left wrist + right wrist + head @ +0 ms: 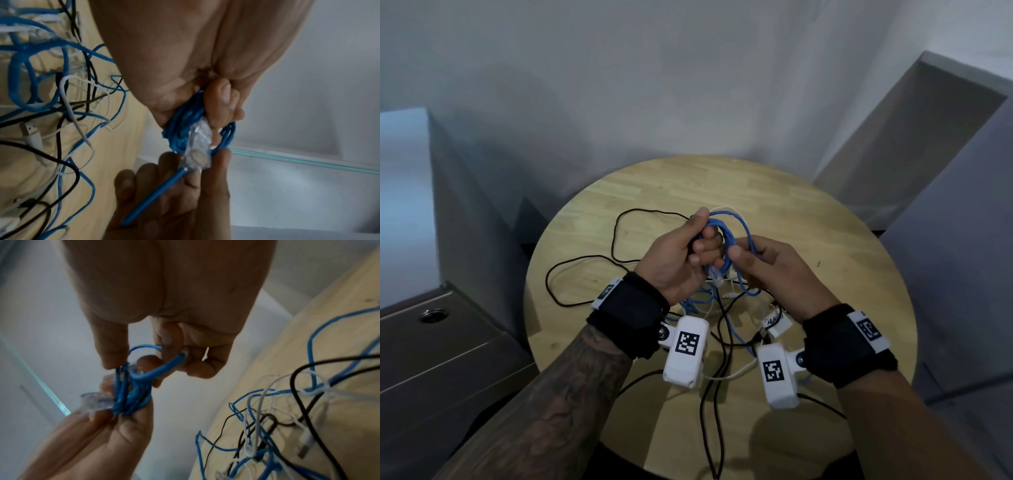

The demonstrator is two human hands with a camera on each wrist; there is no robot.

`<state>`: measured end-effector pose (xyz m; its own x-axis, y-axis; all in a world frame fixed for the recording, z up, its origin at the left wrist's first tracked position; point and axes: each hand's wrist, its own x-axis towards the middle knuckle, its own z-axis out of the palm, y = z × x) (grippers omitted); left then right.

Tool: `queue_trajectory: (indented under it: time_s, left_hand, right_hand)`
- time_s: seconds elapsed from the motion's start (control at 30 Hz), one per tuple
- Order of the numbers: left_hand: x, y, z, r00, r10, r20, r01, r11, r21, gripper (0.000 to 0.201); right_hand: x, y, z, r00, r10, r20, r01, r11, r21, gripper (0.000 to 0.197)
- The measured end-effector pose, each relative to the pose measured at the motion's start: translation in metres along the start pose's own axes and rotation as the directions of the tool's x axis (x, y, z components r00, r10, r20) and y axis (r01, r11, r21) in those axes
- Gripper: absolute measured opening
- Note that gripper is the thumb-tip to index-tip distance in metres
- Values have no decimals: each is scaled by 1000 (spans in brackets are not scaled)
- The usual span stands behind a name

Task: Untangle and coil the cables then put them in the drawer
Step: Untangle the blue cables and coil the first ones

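Note:
Above the round wooden table (825, 240) my left hand (703, 233) grips a small coil of blue network cable (727, 240), thumb on top and fingers curled round it. The coil's clear plug (716, 275) hangs just below those fingers. My right hand (743, 260) pinches a loose loop of the same blue cable beside the coil. The left wrist view shows the coil (180, 129) and the plug (197, 151) under curled fingers (222, 100). In the right wrist view the strand (162, 369) runs from my fingers (164, 340) into the bundle (129, 395).
A tangle of blue, black and white cables (722, 308) lies on the table under my wrists, with a white USB plug (306, 446) among them. A black cable (616, 233) loops out to the left. A grey drawer unit (431, 342) stands left of the table, its fronts shut.

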<state>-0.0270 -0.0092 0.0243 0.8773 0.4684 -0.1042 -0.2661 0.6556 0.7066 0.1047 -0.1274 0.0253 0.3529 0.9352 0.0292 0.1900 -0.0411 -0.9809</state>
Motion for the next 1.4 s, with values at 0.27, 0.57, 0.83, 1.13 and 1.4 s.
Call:
queue_trajectory:
  time_s: [0.27,0.57,0.83,1.13,1.4]
  left_hand:
    - [-5,6,4,996,-17,86,8,994,109,33]
    - [9,7,-8,964,143,-226,-138,990,37,33]
    - [13,0,-12,972,72,-223,-73,997,2,38]
    - [15,7,-21,989,-73,-130,68,997,-37,40]
    - [19,-15,-1,982,4,-190,3,999,37,34]
  right_hand:
    - [2,-5,-3,995,-87,-50,85,995,-44,26]
    - [7,14,-17,994,-69,-80,54,982,-181,18]
    - [14,22,-16,963,-70,-262,41,993,-114,22]
    - [15,13,-16,914,-243,-326,235,970,-64,21]
    - [11,8,8,957,-69,-281,121,977,174,24]
